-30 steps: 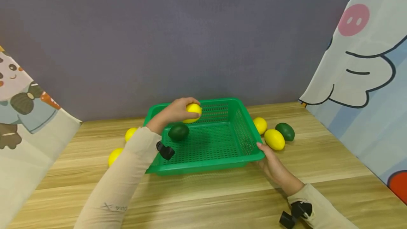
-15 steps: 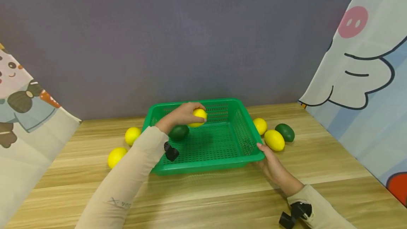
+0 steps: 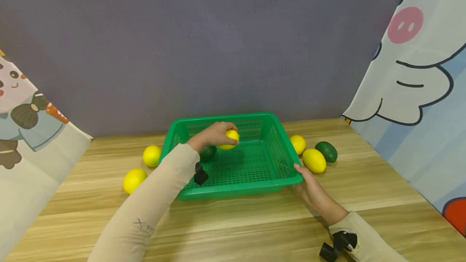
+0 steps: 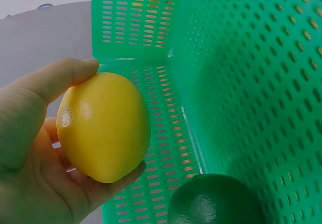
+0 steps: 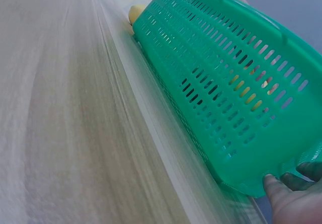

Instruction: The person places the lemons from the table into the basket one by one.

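Over the green plastic basket (image 3: 236,189), my left hand (image 3: 214,134) grips a yellow lemon (image 3: 229,140), its fingers and thumb curled round the fruit. The left wrist view shows the lemon (image 4: 105,128) apart from the basket floor. Inside the basket a dark green, avocado-like fruit (image 3: 208,153) lies partly hidden behind the left hand; its rounded top (image 4: 214,204) shows in the left wrist view. My right hand (image 3: 314,191) holds the basket's near right corner, with the thumb on the rim and fingers (image 5: 279,191) against the outer wall.
Left of the basket, two yellow lemons lie on the wooden table (image 3: 255,229), the nearer lemon (image 3: 134,180) beside the left sleeve. On the right are two more, including a lemon (image 3: 314,160), and a dark green fruit (image 3: 326,151). A grey wall (image 3: 225,43) stands behind.
My left hand has carried the lemon to the right and lower, into the basket's space. The right hand and the basket have stayed in place.
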A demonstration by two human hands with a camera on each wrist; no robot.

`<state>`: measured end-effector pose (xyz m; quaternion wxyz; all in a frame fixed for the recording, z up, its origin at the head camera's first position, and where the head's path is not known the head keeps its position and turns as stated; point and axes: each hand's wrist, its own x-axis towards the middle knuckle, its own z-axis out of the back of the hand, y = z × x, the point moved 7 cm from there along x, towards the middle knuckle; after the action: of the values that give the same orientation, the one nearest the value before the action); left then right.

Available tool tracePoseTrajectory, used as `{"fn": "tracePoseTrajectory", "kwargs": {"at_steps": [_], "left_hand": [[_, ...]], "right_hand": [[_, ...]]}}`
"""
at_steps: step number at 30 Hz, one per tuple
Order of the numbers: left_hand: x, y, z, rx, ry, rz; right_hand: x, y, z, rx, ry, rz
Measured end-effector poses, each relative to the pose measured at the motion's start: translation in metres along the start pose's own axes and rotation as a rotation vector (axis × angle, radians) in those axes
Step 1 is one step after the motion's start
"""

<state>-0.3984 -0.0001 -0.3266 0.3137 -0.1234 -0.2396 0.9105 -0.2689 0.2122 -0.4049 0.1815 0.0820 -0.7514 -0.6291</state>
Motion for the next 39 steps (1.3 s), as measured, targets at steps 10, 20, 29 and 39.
{"fn": "tracePoseTrajectory", "kwargs": {"at_steps": [10,20,29,39], "left_hand": [[0.007,0.001,-0.016,0.003,0.069,-0.001],[0.014,0.006,-0.029,0.004,0.105,0.019],[0.013,0.01,-0.042,0.073,0.197,0.043],[0.012,0.013,-0.048,0.11,0.246,0.057]], "right_hand": [[-0.001,0.0,0.002,-0.002,0.003,0.003],[-0.002,-0.001,0.004,-0.003,-0.01,-0.011],[-0.003,-0.001,0.001,-0.011,-0.029,-0.056],[0.0,-0.001,0.002,-0.018,0.006,-0.028]]}}
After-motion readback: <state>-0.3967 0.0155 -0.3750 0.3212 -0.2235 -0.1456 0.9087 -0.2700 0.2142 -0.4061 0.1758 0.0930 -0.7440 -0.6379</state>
